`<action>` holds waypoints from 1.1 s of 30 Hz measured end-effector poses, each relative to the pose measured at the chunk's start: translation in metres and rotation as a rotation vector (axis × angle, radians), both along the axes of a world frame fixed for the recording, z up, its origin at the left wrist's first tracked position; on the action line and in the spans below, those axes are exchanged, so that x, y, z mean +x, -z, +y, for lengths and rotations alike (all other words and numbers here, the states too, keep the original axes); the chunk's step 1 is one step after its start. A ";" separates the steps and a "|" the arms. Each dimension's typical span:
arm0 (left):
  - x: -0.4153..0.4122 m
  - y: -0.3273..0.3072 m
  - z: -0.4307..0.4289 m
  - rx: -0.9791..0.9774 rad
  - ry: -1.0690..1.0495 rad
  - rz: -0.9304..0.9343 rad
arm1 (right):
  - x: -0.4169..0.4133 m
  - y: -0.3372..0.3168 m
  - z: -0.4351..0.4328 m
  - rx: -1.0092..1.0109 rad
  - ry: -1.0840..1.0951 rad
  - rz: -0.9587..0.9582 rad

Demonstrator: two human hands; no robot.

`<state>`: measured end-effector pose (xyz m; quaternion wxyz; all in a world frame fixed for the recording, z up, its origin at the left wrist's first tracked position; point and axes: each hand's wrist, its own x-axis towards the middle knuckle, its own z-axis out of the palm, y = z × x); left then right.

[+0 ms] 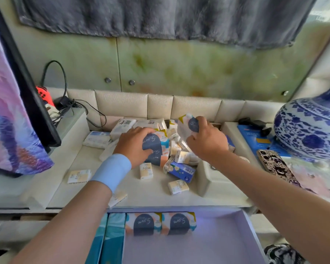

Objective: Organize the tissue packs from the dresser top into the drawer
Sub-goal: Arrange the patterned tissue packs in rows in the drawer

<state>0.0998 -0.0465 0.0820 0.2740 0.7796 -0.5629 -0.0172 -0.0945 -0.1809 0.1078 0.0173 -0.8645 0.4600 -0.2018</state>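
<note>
An "S.pure" tissue pack [153,149] is gripped by curled fingers of the left hand [134,144]; a second pack [188,126] is pinched by the right hand [207,142]. "Face" packs [146,170] are scattered beneath the fingers on the dresser top [88,161]. Nearer than both wrists, stowed packs [143,223] are lined along the far edge of the drawer [217,244], with bare floor to their right.

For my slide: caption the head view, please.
Left hand grips a dresser pack; right hand holds a raised pack; drawer open.

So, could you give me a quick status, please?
Left hand grips dark-arch pack on pile. Right hand holds second pack raised. Two matching packs in drawer. Nothing blocking.
</note>
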 end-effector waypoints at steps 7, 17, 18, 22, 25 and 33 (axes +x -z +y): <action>-0.029 0.013 0.056 0.133 0.067 0.058 | -0.049 0.040 0.074 0.516 -0.119 -0.174; -0.079 0.044 0.100 0.676 0.177 0.085 | -0.085 0.064 0.123 0.864 -0.191 0.221; -0.084 0.047 0.100 0.712 0.184 0.081 | -0.086 0.068 0.125 0.913 -0.169 0.315; -0.110 0.063 0.102 0.877 0.264 0.022 | -0.098 0.101 0.129 1.071 0.008 0.442; -0.125 0.085 0.106 0.939 0.300 -0.035 | -0.101 0.126 0.126 1.124 0.126 0.274; -0.129 0.134 0.106 0.936 0.375 -0.281 | -0.103 0.165 0.136 1.111 0.042 0.192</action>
